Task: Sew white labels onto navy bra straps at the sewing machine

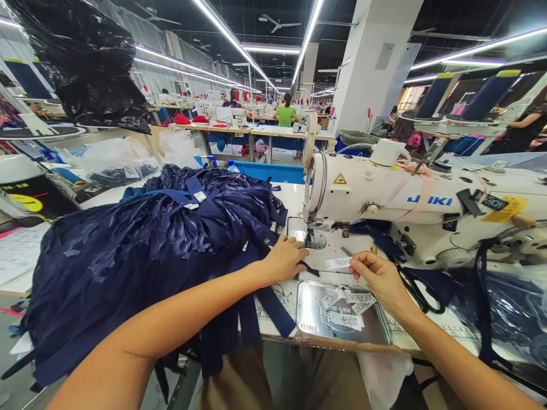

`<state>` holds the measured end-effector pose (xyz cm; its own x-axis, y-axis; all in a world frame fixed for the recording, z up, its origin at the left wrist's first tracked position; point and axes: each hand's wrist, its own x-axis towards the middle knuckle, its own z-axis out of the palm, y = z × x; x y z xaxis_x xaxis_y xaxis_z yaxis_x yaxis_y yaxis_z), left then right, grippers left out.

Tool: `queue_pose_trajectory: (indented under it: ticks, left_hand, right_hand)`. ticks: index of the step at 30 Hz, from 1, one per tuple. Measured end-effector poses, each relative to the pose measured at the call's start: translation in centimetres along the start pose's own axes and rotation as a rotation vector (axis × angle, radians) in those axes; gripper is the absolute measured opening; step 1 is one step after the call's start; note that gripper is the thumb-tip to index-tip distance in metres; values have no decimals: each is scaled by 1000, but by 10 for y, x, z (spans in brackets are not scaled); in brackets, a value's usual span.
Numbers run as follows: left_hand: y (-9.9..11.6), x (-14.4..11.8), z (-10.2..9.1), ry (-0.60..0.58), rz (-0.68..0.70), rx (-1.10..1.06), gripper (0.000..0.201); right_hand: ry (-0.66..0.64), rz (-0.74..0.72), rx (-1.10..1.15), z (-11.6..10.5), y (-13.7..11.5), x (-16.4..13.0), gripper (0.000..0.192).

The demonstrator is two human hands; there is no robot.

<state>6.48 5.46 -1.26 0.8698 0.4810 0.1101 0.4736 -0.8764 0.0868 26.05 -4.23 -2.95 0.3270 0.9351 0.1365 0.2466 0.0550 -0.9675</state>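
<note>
Between the thumb and fingertips of my right hand is a small white printed label, held by its right end just in front of the sewing machine. My left hand lies at the left of the machine's needle plate, with its fingers curled over a narrow navy fabric strap. The strap's end pokes out below the fingers; the rest is hidden under the hand. More white labels lie in a shallow metal tray at the table's front edge.
A big heap of navy lace garments covers the table's left side. Black-handled scissors lie right of my right hand, beside navy pieces in a clear plastic bag. Thread cones stand behind the machine. A person in green sits farther back.
</note>
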Motion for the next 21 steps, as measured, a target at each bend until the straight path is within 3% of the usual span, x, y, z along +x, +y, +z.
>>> queue_pose_trajectory:
  ticks: [3, 7, 9, 12, 17, 21]
  left_hand:
    - [5, 4, 10, 86, -10, -196, 15]
    - [6, 1, 14, 273, -212, -710, 13]
    - [4, -1, 11, 284, -321, -947, 9]
    - [-1, -3, 4, 236, -429, -1208, 21]
    - [-3, -7, -2, 191, -473, -1337, 33]
    - [-2, -10, -1, 222, -436, -1339, 38]
  right_hand:
    - [37, -14, -47, -5, 5, 3, 36]
    - [81, 0, 0, -9, 9, 6, 38]
    - [60, 21, 53, -5, 6, 6, 36]
    - [-18, 25, 120, 7, -4, 4, 30]
    - [-208, -97, 139, 39, -23, 5, 21]
    - [-183, -158, 40, 58, -30, 15, 20]
